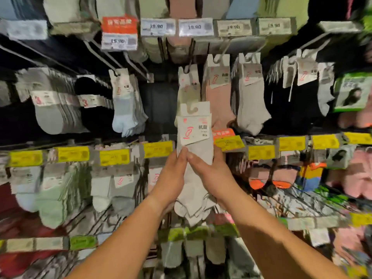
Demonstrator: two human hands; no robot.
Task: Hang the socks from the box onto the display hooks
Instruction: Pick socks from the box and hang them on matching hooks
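I hold a stack of light grey ankle socks (pixel 196 158) upright in front of the display, its white card header with a hook slot at the top. My left hand (pixel 173 176) grips the stack's left side and my right hand (pixel 209 174) grips its right side, thumbs meeting on the front. Just above the header, a display hook (pixel 190 57) carries one matching pale sock pack (pixel 188 85). The box is out of view.
Neighbouring hooks hold a pink pack (pixel 218 93), grey packs (pixel 249 97) and light blue packs (pixel 124 103). An empty hook (pixel 138 67) juts out left of centre. White price tags (pixel 196 27) line the top rail and yellow tags (pixel 158 149) the lower rail.
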